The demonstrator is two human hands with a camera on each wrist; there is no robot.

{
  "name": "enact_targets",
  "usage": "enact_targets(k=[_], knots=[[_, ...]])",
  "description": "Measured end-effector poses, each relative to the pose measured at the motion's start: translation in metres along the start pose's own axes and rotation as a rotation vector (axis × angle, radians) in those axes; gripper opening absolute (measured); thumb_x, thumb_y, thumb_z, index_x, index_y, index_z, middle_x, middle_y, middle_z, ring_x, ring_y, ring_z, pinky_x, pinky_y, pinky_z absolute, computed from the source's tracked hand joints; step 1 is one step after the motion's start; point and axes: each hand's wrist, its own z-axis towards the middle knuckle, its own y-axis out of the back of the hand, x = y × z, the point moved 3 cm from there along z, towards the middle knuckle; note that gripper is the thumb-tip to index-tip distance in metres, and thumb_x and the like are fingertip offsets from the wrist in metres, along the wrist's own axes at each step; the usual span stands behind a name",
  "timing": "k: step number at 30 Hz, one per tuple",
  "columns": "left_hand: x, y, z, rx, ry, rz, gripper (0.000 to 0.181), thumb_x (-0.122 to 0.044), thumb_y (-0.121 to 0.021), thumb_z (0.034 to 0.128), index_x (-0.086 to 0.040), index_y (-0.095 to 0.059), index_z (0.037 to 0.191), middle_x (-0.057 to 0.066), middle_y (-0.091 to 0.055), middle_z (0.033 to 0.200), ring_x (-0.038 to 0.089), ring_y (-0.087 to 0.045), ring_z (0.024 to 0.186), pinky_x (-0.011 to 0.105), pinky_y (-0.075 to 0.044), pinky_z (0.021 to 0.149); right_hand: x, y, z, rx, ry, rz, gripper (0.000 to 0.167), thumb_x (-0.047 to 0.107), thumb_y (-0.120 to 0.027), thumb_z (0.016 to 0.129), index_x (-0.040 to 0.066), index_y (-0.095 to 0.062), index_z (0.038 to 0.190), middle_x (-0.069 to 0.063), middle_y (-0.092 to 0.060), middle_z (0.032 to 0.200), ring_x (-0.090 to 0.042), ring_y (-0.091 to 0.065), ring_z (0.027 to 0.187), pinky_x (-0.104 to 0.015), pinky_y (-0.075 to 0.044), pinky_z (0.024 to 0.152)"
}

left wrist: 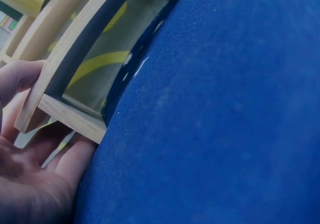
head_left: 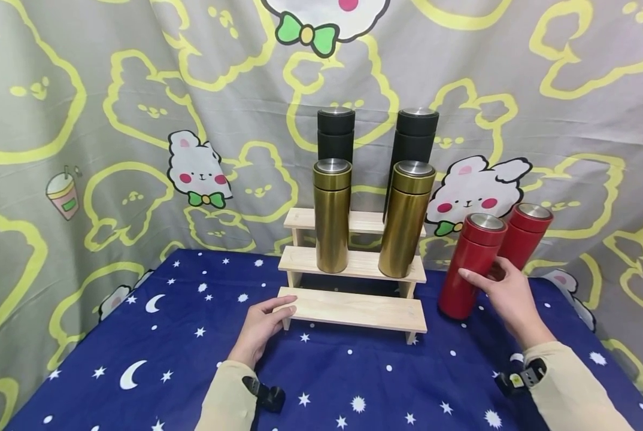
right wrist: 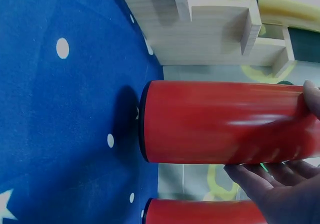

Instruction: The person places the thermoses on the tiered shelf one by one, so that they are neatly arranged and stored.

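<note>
My right hand point(head_left: 507, 293) grips a red thermos bottle point(head_left: 469, 269), thumb on one side and fingers on the other. In the right wrist view its dark base is close to the blue cloth; I cannot tell whether it touches. A second red thermos point(head_left: 527, 233) is just behind it, to the right. My left hand point(head_left: 264, 326) holds the left end of the bottom step of a three-tier wooden stand point(head_left: 354, 308), thumb on top. Two gold thermoses point(head_left: 332, 221) point(head_left: 408, 221) stand on the middle step. Two black thermoses point(head_left: 336, 134) point(head_left: 415, 137) rise behind them, lower parts partly hidden.
A dark blue cloth with stars and moons point(head_left: 192, 347) covers the table. Behind the table hangs a grey curtain point(head_left: 262, 120) with yellow outlines and white rabbits. The gripped thermos is beside the stand's right end.
</note>
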Motion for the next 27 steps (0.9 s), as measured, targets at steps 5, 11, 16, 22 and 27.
enact_targets(k=[5,11,16,22,27], knots=[[-0.001,0.001,0.0,-0.004,0.006,0.007,0.031,-0.014,-0.081,0.0806,-0.005,-0.076,0.11,0.007,-0.064,0.102,0.009,-0.046,0.06,0.022,-0.036,0.052,0.002,0.003,-0.005,0.013,-0.009,-0.003,0.09,0.048,-0.067,0.09,-0.004,-0.026,0.151,-0.028,-0.042,0.14,-0.041,-0.044,0.123,-0.057,-0.041,0.096],[-0.002,0.0,-0.001,-0.003,0.003,0.005,0.031,-0.014,-0.081,0.081,-0.005,-0.075,0.11,0.005,-0.063,0.093,0.009,-0.04,0.055,0.022,-0.033,0.05,0.004,0.01,-0.011,0.011,0.01,-0.045,0.086,0.047,-0.068,0.09,-0.004,-0.031,0.149,-0.025,-0.047,0.136,-0.033,-0.049,0.115,-0.026,-0.047,0.079],[-0.001,0.0,-0.001,-0.004,-0.003,0.0,0.031,-0.014,-0.08,0.081,-0.004,-0.075,0.11,0.005,-0.063,0.096,0.009,-0.044,0.058,0.022,-0.035,0.052,0.01,0.012,-0.017,0.013,0.036,-0.057,0.084,0.044,-0.069,0.09,-0.003,-0.033,0.149,-0.024,-0.048,0.134,-0.021,-0.051,0.107,-0.018,-0.044,0.074],[-0.001,0.001,-0.001,-0.001,0.001,-0.006,0.032,-0.012,-0.08,0.081,-0.003,-0.075,0.111,0.004,-0.063,0.087,0.007,-0.034,0.049,0.021,-0.031,0.048,0.015,0.012,-0.025,0.034,0.032,-0.076,0.081,0.043,-0.069,0.09,-0.001,-0.035,0.149,-0.022,-0.05,0.133,-0.013,-0.052,0.103,-0.028,-0.045,0.08],[-0.002,0.001,-0.001,0.001,0.0,0.0,0.031,-0.013,-0.08,0.0809,-0.004,-0.075,0.11,0.005,-0.063,0.091,0.007,-0.037,0.051,0.021,-0.032,0.049,0.018,0.013,-0.031,0.044,0.034,-0.07,0.079,0.041,-0.07,0.09,0.001,-0.036,0.149,-0.021,-0.05,0.134,-0.007,-0.051,0.101,-0.026,-0.044,0.08]])
